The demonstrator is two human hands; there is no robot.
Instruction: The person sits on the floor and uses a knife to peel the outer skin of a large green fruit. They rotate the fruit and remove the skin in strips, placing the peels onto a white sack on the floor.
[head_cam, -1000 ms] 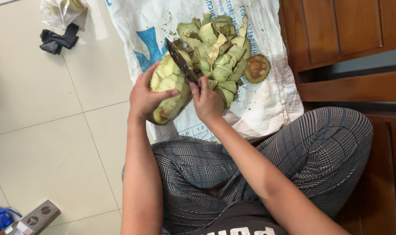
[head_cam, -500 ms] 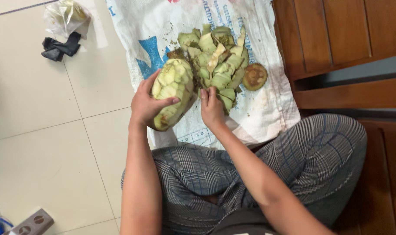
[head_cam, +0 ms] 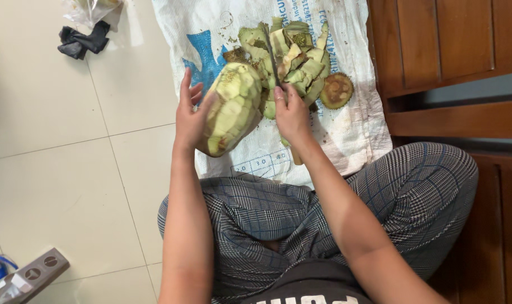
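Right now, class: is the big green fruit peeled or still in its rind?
Mostly peeled: the fruit shows pale cut facets; rind pieces lie piled beside it.
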